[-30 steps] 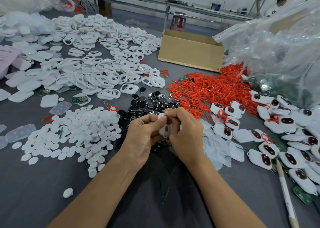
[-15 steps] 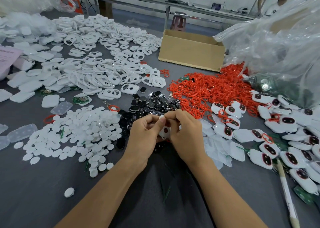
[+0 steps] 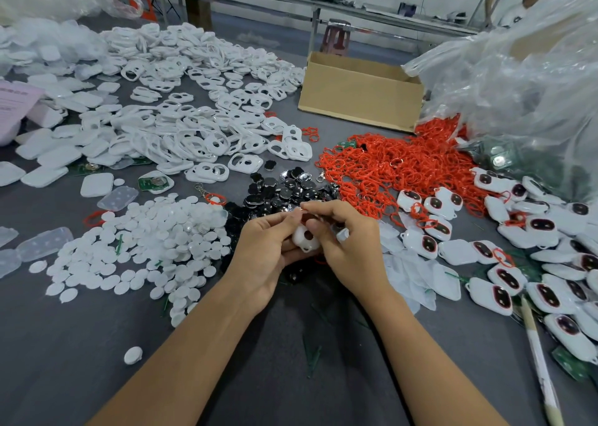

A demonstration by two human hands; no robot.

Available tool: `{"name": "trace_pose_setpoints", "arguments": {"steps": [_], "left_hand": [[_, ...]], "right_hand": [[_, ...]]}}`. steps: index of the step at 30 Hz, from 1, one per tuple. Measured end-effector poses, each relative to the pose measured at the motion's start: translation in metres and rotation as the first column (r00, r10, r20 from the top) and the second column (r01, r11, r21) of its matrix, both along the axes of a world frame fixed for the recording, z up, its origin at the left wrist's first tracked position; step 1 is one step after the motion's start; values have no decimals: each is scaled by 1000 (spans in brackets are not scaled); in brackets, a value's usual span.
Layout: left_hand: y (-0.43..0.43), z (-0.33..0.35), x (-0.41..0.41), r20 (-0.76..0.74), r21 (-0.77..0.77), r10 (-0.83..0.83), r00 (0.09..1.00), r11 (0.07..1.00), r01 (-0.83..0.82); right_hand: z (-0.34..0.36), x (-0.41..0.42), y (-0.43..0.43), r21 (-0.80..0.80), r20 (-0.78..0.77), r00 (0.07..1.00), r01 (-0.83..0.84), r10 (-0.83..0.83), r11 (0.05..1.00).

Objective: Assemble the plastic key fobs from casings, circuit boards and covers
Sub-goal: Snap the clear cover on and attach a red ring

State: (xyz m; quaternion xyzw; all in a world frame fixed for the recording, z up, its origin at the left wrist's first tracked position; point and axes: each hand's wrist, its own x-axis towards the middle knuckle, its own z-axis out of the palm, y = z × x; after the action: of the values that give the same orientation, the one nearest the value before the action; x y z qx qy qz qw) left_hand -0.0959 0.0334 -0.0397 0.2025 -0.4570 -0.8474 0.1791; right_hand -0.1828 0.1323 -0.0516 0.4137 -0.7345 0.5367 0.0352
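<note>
Currently in work: one white plastic key fob casing [image 3: 304,239] with an oval window, held clear of the grey counter [image 3: 81,344], just in front of the heap of small glossy black inserts [image 3: 281,192]. Left hand [image 3: 265,247]: fingers curled under the casing, thumb and forefinger raised to a pinch at its top edge. Right hand [image 3: 349,244]: thumb on the casing's face, forefinger meeting the same pinch. A red scrap shows there, too small to identify. Change over the last second: the casing has turned so its window face shows more fully, while both hands keep their grip and the fingertip pinch persists. Judgement: a fitting step at the top end is under way, not finished. Stock nearby: red plastic loops [image 3: 388,166], well apart to the right; finished white fobs with dark windows [image 3: 501,293] beyond the right hand.
</note>
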Motion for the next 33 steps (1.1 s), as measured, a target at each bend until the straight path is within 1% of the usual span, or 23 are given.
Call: {"name": "trace_pose_setpoints", "arguments": {"steps": [4,9,13,18,22,26,33], "left_hand": [[-2,-1,-1,-4,40,-8,1000,999,8],[-2,-1,0,-14,27,-3,1000,1000,4],[1,-2,0,-11,-50,-12,1000,999,11],[2,-2,-1,5,-50,-38,999,998,39],[4,-2,0,36,-93,-44,998,995,47],[6,-1,0,33,-90,-11,999,996,14],[6,0,0,38,-99,5,999,995,-1]], "right_hand": [[2,-1,-1,-60,120,992,-20,27,998],[2,-2,-1,-69,123,992,-15,24,997],[1,0,-1,-111,63,996,74,-68,991],[-3,5,-3,-110,-42,980,186,-192,976],[-5,6,-4,-115,-116,960,241,-254,964],[-6,5,-4,-78,-102,965,233,-241,969],[-6,6,-3,-19,-143,966,216,-216,976]]}}
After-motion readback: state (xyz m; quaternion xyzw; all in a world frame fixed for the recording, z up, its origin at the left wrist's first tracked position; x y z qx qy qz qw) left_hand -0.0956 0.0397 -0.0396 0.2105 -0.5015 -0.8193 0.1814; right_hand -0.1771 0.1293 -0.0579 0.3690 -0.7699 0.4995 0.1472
